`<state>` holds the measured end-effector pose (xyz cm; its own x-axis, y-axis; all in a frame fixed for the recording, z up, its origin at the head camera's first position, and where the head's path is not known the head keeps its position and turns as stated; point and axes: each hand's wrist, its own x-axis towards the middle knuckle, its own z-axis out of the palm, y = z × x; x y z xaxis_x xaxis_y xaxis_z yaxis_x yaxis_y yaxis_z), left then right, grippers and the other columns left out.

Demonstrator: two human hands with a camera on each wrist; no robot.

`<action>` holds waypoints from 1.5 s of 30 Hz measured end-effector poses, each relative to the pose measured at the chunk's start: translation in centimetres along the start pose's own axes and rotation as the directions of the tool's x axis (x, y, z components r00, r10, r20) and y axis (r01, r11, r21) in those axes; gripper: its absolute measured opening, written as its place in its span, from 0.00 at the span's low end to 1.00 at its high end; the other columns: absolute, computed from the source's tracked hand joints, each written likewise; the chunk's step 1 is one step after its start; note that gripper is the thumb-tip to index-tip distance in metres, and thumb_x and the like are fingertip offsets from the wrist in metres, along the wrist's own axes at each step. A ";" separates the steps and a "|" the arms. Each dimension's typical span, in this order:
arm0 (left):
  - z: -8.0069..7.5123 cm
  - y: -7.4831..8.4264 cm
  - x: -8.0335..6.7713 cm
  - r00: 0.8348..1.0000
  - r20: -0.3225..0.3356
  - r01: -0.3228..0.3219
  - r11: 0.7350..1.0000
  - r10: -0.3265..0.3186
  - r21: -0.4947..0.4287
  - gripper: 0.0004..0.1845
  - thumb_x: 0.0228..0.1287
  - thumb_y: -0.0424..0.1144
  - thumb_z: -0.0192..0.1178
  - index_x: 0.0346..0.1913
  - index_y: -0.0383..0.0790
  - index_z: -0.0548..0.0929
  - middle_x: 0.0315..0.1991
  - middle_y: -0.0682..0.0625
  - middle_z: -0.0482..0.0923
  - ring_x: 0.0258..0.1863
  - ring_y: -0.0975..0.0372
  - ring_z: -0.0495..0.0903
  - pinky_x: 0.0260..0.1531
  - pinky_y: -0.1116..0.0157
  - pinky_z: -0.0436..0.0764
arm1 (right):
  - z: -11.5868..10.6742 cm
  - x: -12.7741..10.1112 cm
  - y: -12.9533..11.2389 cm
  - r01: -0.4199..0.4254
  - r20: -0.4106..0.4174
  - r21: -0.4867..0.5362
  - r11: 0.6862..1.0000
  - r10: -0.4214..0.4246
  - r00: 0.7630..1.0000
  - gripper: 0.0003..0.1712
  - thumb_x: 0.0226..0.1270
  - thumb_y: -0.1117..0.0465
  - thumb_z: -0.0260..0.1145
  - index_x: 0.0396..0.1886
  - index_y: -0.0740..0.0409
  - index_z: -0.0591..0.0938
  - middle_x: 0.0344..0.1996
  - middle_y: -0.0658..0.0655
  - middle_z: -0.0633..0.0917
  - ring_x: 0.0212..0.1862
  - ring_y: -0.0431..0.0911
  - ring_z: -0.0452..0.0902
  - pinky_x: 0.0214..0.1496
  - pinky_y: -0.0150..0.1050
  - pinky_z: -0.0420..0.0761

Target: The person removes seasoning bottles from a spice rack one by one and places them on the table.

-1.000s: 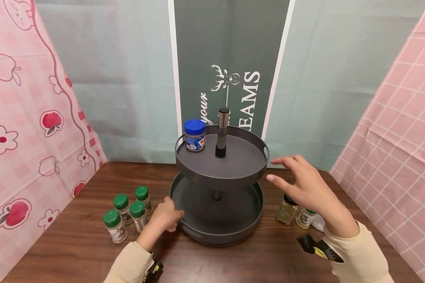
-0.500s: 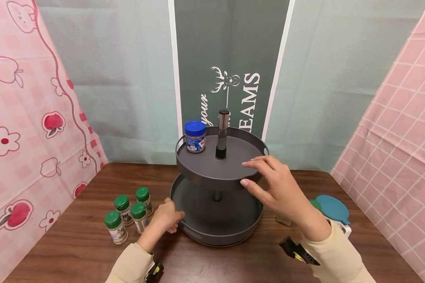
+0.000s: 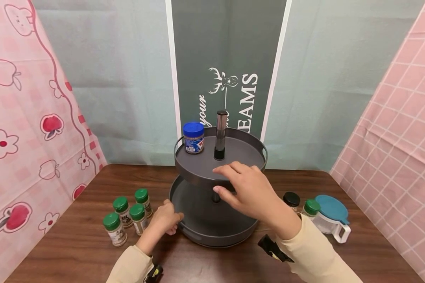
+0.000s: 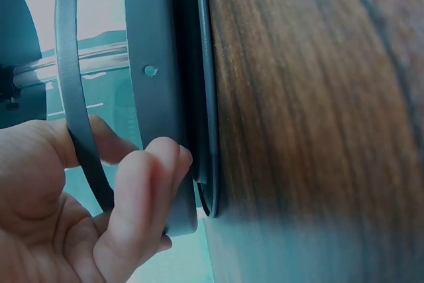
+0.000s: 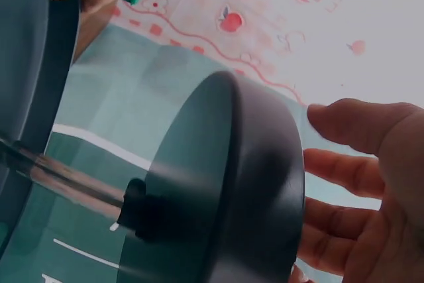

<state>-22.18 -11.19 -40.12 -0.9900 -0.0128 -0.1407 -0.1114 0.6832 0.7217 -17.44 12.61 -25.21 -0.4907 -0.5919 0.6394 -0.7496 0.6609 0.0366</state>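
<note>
A dark grey two-tier round tray stands on the table. Its upper tier has a metal post through the middle and carries a blue-lidded jar at the back left. My left hand grips the lower tier at its left side; in the left wrist view the thumb and fingers wrap the rim at the handle slot. My right hand hovers at the front of the upper tier, thumb and fingers spread and holding nothing. In the right wrist view its fingertips overlap that tier's edge.
Several green-lidded spice bottles stand on the wooden table left of the tray. At the right are a black-lidded jar, a green-lidded bottle and a white-handled jug with a blue lid. Curtains hang behind and at both sides.
My right hand has swept left from beside the tray to the front of the upper tier, uncovering the jug at the right. My left hand keeps its grip on the lower tier.
</note>
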 end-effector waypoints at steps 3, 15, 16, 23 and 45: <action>0.0 0.0 -0.1 1.000 0.001 -0.007 1.000 0.007 -0.002 0.30 0.58 0.36 0.59 0.53 0.17 0.58 0.13 0.42 0.72 0.08 0.60 0.74 0.11 0.64 0.76 | 0.5 0.3 -0.4 0.012 -0.019 -0.040 0.999 -0.012 1.000 0.14 0.56 0.58 0.70 0.42 0.55 0.81 0.32 0.51 0.79 0.33 0.45 0.75 0.28 0.42 0.68; -0.1 -0.1 0.1 1.000 0.009 -0.004 1.000 0.004 -0.007 0.28 0.58 0.36 0.59 0.52 0.18 0.58 0.14 0.42 0.72 0.08 0.59 0.74 0.12 0.63 0.76 | 1.6 0.3 -0.9 0.000 -0.071 -0.076 0.997 -0.005 0.997 0.07 0.56 0.64 0.69 0.35 0.53 0.83 0.26 0.48 0.76 0.31 0.44 0.73 0.28 0.39 0.64; -0.2 -0.1 0.1 1.000 0.009 -0.005 1.000 0.005 -0.008 0.29 0.58 0.36 0.59 0.52 0.18 0.58 0.14 0.42 0.72 0.08 0.60 0.74 0.12 0.63 0.76 | 1.6 0.3 -0.9 -0.001 -0.067 -0.076 0.997 -0.004 0.998 0.07 0.56 0.64 0.69 0.35 0.53 0.83 0.26 0.48 0.76 0.31 0.44 0.73 0.28 0.39 0.65; -0.2 0.0 0.0 1.000 0.010 0.002 1.000 -0.002 -0.011 0.31 0.58 0.36 0.59 0.54 0.18 0.57 0.14 0.42 0.72 0.08 0.60 0.74 0.12 0.63 0.76 | 1.6 0.1 -0.9 -0.006 -0.063 -0.083 0.997 0.001 0.998 0.07 0.55 0.64 0.69 0.35 0.53 0.83 0.26 0.48 0.77 0.31 0.44 0.73 0.28 0.39 0.66; -0.1 0.0 -0.1 1.000 0.010 0.005 1.000 -0.005 -0.004 0.30 0.59 0.36 0.58 0.54 0.17 0.57 0.14 0.42 0.72 0.08 0.60 0.74 0.12 0.63 0.77 | -0.5 -1.5 2.6 0.089 -0.035 0.096 0.991 -0.086 0.996 0.10 0.50 0.73 0.70 0.31 0.56 0.82 0.28 0.48 0.76 0.28 0.40 0.71 0.27 0.34 0.72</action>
<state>-22.10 -11.28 -40.08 -0.9885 -0.0091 -0.1509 -0.1167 0.6805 0.7234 -18.43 15.37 -25.70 -0.4082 -0.6303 0.6604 -0.8297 0.5579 0.0197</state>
